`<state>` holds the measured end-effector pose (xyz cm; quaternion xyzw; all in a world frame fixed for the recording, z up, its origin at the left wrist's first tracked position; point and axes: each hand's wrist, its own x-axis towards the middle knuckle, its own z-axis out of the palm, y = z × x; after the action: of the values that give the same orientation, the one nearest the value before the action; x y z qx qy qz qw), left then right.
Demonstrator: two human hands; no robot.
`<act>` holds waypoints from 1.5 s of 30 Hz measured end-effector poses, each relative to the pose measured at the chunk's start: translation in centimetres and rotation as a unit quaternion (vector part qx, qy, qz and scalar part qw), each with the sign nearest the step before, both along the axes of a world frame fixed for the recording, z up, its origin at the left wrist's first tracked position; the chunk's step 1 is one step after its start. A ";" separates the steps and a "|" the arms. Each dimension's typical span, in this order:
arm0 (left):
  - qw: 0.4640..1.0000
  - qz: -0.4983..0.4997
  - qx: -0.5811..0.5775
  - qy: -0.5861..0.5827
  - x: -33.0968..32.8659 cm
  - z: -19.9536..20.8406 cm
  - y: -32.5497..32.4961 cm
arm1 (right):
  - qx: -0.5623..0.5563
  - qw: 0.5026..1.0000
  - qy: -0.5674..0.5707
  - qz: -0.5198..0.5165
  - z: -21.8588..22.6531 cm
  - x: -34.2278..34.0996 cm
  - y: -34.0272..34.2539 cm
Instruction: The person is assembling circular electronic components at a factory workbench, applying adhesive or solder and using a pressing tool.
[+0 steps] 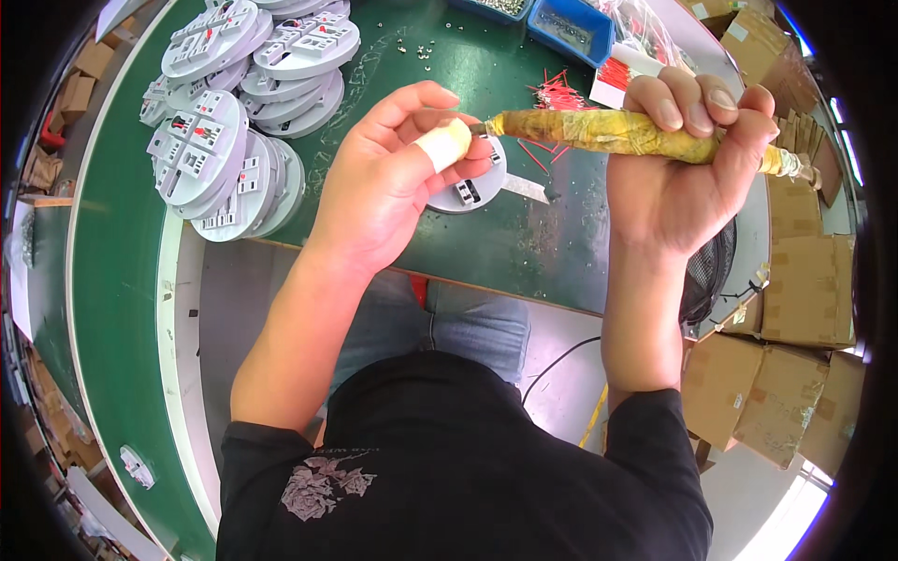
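Note:
In my raised right hand (pixel 687 159) is a long screwdriver-like tool (pixel 599 131) thickly wrapped in yellow tape, held level with its dark metal tip pointing left. My left hand (pixel 398 164) pinches around that tip with thumb and fingers; whether a small part is also between them is hidden. Pale yellow tape covers the left thumb (pixel 443 145). Below the hands, on the table, lies a round grey plastic base (pixel 482 192) with a pale strip sticking out at its right, partly covered by my left fingers.
Stacks of similar round grey bases (pixel 201 150) stand at the left on the green table (pixel 552 252). Red wire pieces (pixel 558 93), a blue bin (pixel 571 33) and scattered small metal parts (pixel 421 51) lie toward the back. Cardboard boxes (pixel 809 280) are piled at the right.

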<state>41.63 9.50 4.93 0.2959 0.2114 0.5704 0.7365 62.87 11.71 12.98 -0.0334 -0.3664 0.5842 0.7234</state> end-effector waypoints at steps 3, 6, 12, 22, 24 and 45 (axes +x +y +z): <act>0.997 0.047 0.061 0.019 0.2 0.0 -0.3 | -0.028 0.999 0.039 -0.006 0.1 0.3 -0.4; 0.995 0.069 0.065 -0.005 0.6 0.1 -0.6 | -0.047 0.996 0.068 -0.036 -0.3 0.0 -0.7; 0.991 0.099 0.023 -0.083 1.7 0.4 -1.8 | -0.043 0.993 0.096 -0.053 -0.3 -0.4 -1.6; 0.881 0.209 0.255 0.341 1.0 0.3 -1.5 | -0.090 0.994 0.064 -0.026 -0.9 1.1 -1.0; 0.747 0.217 0.362 0.513 1.1 0.2 -0.3 | -0.095 0.994 0.039 -0.024 -1.0 1.5 -0.7; 0.700 0.088 0.356 0.613 0.6 -2.4 0.6 | -0.132 0.927 -0.309 -0.166 -1.5 -6.2 0.0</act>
<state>42.21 10.11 2.54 0.8001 0.4228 0.3577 0.2304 56.70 11.73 11.48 -0.3676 -0.4803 0.4598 0.6502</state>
